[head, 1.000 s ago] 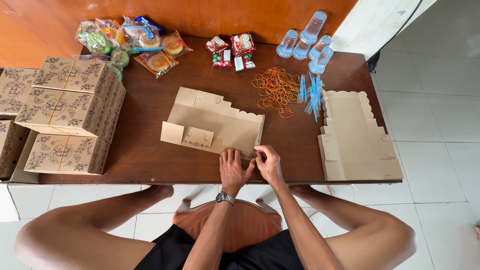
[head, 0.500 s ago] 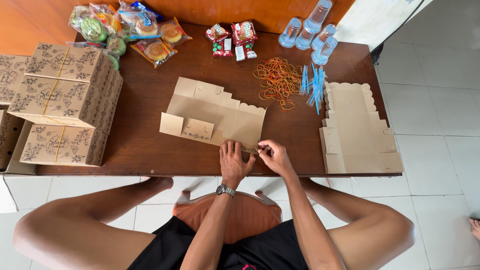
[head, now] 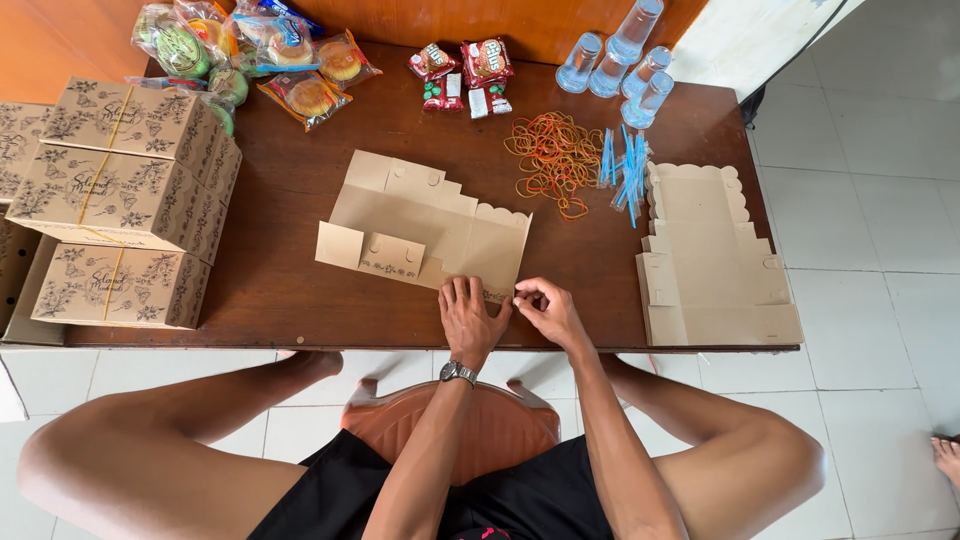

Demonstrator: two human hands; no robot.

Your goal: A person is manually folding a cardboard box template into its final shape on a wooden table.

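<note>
A flat, unfolded brown cardboard box blank point(head: 430, 225) lies in the middle of the dark wooden table point(head: 280, 290). My left hand point(head: 470, 318), with a wristwatch, presses flat on the blank's near edge. My right hand point(head: 548, 308) pinches the same edge just to the right, fingertips on a small printed flap. Both hands sit close together at the table's front edge.
Assembled printed boxes point(head: 125, 200) are stacked at the left. A pile of flat blanks point(head: 705, 260) lies at the right. Rubber bands point(head: 555, 155), blue straws point(head: 625, 165), clear water cups point(head: 620, 60) and wrapped snacks point(head: 260, 50) line the far side. My knees frame an orange stool point(head: 500, 420).
My hands stayed on the blank's near edge; the right hand shifted slightly right and now pinches the flap. The view drifted a little.
</note>
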